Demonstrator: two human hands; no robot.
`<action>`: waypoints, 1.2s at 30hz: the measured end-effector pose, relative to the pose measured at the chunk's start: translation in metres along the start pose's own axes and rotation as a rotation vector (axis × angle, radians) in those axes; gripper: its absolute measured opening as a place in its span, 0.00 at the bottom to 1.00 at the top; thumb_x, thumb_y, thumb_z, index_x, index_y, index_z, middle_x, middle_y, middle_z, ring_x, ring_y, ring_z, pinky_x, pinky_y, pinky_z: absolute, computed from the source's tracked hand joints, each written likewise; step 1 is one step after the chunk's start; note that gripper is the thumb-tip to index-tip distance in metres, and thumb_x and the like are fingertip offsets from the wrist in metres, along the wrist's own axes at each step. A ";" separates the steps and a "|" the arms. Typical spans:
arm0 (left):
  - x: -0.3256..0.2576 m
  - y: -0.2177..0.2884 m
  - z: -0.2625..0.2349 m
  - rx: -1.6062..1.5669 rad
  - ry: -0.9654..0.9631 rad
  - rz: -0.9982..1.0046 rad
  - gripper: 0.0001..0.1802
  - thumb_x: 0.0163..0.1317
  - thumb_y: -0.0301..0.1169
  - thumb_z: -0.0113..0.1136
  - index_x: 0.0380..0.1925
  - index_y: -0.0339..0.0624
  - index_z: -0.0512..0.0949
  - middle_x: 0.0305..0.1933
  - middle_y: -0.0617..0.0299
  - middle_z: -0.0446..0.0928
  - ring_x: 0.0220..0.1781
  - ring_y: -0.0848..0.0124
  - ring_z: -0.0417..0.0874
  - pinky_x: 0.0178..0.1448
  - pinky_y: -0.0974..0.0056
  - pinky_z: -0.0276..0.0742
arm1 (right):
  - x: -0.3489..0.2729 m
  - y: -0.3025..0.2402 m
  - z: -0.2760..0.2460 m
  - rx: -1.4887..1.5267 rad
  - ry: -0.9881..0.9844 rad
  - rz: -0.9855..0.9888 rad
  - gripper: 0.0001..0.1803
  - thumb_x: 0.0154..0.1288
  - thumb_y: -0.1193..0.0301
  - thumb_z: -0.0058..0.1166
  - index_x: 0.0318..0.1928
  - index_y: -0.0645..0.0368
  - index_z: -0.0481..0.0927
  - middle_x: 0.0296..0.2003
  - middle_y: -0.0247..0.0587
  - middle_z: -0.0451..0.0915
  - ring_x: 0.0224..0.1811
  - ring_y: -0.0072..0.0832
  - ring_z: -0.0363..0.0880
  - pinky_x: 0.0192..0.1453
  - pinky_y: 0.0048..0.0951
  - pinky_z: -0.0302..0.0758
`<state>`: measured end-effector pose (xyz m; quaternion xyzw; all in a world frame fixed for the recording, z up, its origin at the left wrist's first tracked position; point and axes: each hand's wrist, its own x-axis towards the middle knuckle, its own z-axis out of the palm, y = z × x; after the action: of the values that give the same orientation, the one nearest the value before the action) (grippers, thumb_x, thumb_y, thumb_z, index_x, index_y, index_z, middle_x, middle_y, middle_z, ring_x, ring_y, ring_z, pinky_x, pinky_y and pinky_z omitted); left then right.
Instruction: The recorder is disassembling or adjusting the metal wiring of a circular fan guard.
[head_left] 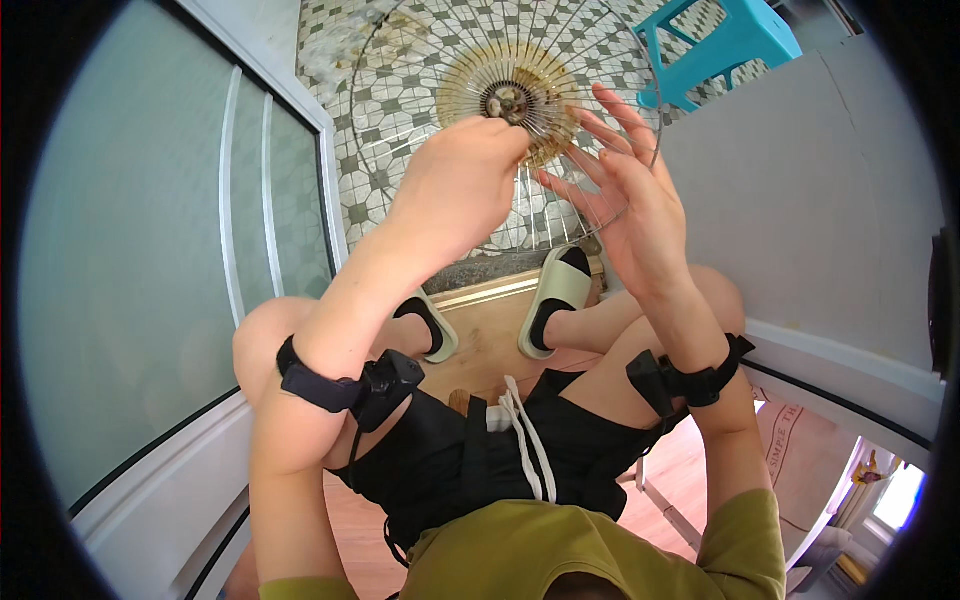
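Observation:
A round wire fan guard point(540, 210), with thin spokes running out from a dark hub, is in front of me above the tiled floor. Yellow-brown staining surrounds its hub. My left hand point(465, 170) is closed at the near side of the hub; its fingertips and whatever they pinch are hidden from view. On the guard's right side, my right hand point(635, 200) supports it with fingers spread among the wires. The outer ring crosses in front of this hand.
A blue plastic stool point(725, 45) stands at the far right on the patterned tiles. A frosted glass door point(140, 230) is on my left, and a grey panel point(800, 190) on my right. My slippered feet are near a raised threshold point(490, 291).

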<state>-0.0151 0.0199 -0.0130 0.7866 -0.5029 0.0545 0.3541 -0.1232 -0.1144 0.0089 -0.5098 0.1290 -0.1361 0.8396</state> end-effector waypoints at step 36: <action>0.006 0.015 0.003 0.371 0.100 0.067 0.07 0.40 0.22 0.59 0.23 0.38 0.74 0.26 0.57 0.75 0.33 0.61 0.78 0.36 0.60 0.75 | -0.005 0.002 0.014 -0.068 0.004 -0.043 0.26 0.65 0.77 0.34 0.65 0.56 0.57 0.66 0.40 0.54 0.64 0.37 0.60 0.61 0.44 0.70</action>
<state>-0.0250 0.0097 -0.0054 0.8177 -0.4916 0.1971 0.2255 -0.1231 -0.1003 0.0134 -0.5406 0.1241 -0.1507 0.8183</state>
